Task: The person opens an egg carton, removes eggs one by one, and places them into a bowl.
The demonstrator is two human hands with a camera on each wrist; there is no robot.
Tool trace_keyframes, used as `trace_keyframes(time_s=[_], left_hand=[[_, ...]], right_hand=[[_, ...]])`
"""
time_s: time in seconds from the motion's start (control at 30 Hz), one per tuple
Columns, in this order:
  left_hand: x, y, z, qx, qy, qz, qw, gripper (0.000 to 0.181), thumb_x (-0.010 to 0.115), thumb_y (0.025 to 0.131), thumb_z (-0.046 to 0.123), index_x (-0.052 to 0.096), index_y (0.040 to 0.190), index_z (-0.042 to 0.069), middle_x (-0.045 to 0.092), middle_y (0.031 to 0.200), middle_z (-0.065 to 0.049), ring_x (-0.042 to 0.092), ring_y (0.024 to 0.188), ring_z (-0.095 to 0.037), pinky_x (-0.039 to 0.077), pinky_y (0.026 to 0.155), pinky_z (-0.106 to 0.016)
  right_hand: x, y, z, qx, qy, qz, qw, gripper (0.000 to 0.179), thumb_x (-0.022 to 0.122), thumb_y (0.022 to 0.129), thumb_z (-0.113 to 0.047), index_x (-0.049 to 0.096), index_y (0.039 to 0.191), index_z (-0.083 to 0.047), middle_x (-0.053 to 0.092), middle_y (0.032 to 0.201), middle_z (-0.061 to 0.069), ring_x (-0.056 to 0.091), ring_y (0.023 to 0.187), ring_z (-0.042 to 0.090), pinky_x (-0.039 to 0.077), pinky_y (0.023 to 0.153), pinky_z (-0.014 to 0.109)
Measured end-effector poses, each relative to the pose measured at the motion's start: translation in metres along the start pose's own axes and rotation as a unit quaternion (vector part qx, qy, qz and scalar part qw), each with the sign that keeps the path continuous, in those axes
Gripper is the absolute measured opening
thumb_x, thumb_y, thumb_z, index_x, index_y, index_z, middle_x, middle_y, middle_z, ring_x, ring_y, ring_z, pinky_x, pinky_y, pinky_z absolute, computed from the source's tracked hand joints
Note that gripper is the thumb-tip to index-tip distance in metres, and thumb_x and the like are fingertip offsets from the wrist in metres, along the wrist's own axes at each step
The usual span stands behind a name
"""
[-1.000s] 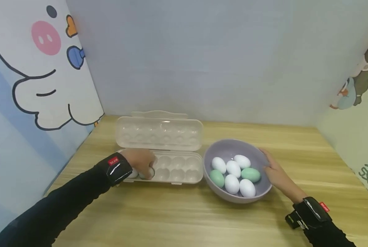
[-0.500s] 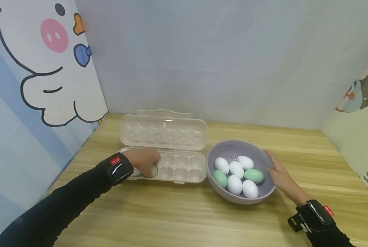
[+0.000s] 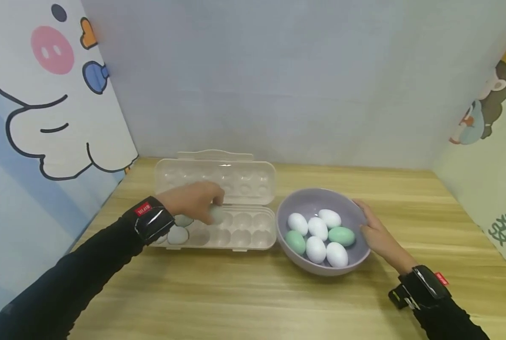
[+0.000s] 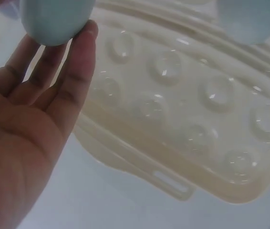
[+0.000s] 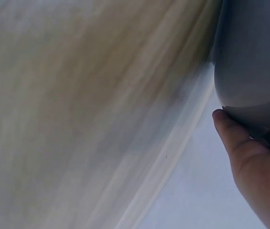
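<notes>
My left hand pinches a pale green egg between fingertips and thumb, above the back row of a clear plastic egg carton. The same egg appears close up in the left wrist view, over the carton's dimpled lid. A white egg and a greenish egg sit in the left cups, partly covered by the hand and wrist. On the right, my right hand grips the rim of a purple bowl, its thumb against the wall. White eggs and green eggs lie inside.
The carton's lid lies folded back toward the grey rear wall. Printed side walls stand left and right of the wooden table. The bowl stands close beside the carton's right end.
My left hand has lifted the pale green egg from a front cup and moved it up and back. The right hand stays on the bowl. The head view has shifted slightly.
</notes>
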State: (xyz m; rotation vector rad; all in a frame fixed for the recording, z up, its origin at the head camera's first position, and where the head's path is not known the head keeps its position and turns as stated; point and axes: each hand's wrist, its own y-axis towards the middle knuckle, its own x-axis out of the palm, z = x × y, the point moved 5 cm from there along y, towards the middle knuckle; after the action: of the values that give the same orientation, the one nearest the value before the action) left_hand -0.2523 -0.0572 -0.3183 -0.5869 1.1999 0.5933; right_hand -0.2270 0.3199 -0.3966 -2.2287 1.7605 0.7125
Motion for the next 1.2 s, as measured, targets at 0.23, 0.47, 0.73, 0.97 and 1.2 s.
trace_keyframes(time_s=[0.23, 0.47, 0.73, 0.97, 1.2], left_hand=[[-0.014, 0.027, 0.020, 0.052, -0.014, 0.047, 0.9974, 0.029, 0.071, 0.059, 0.012, 0.054, 0.083, 0.009, 0.052, 0.082, 0.000, 0.047, 0.074, -0.018, 0.044, 0.068, -0.031], [-0.021, 0.064, 0.045, 0.117, -0.019, 0.111, 0.9867, 0.027, 0.071, 0.060, 0.016, 0.054, 0.081, 0.013, 0.053, 0.082, 0.003, 0.049, 0.073, -0.013, 0.044, 0.064, -0.027], [-0.018, 0.111, 0.081, 0.135, -0.032, 0.074, 0.9875, 0.022, 0.068, 0.066, 0.015, 0.053, 0.081, 0.010, 0.052, 0.077, 0.000, 0.046, 0.071, -0.015, 0.041, 0.062, -0.025], [-0.016, 0.147, 0.108, 0.135, -0.034, 0.050, 0.9889, 0.023, 0.068, 0.067, 0.012, 0.051, 0.083, 0.010, 0.051, 0.079, -0.002, 0.046, 0.072, -0.016, 0.040, 0.060, -0.024], [-0.014, 0.173, 0.126, 0.142, -0.055, 0.032, 0.9878, 0.027, 0.069, 0.067, 0.014, 0.051, 0.086, 0.009, 0.051, 0.084, -0.004, 0.048, 0.074, -0.016, 0.042, 0.061, -0.024]], right_hand=[[-0.002, 0.000, 0.002, 0.007, 0.006, -0.002, 1.0000, 0.063, 0.027, 0.080, 0.010, 0.013, 0.140, -0.005, 0.014, 0.142, 0.025, 0.021, 0.124, 0.047, 0.022, 0.094, 0.067], [-0.004, -0.001, 0.001, 0.008, 0.002, 0.001, 1.0000, 0.063, 0.027, 0.081, 0.010, 0.012, 0.140, -0.005, 0.014, 0.142, 0.026, 0.022, 0.123, 0.049, 0.025, 0.091, 0.067], [-0.001, 0.000, 0.001, -0.006, 0.018, 0.004, 0.9998, 0.062, 0.027, 0.079, 0.010, 0.015, 0.139, -0.005, 0.019, 0.140, 0.026, 0.026, 0.122, 0.048, 0.026, 0.093, 0.065], [0.000, 0.000, 0.002, 0.003, 0.028, 0.005, 0.9996, 0.062, 0.027, 0.081, 0.009, 0.015, 0.140, -0.008, 0.018, 0.141, 0.025, 0.026, 0.121, 0.048, 0.030, 0.090, 0.064], [-0.004, 0.000, 0.002, -0.002, 0.028, 0.011, 0.9995, 0.060, 0.027, 0.081, 0.009, 0.018, 0.138, -0.007, 0.021, 0.140, 0.024, 0.025, 0.123, 0.046, 0.023, 0.096, 0.063]])
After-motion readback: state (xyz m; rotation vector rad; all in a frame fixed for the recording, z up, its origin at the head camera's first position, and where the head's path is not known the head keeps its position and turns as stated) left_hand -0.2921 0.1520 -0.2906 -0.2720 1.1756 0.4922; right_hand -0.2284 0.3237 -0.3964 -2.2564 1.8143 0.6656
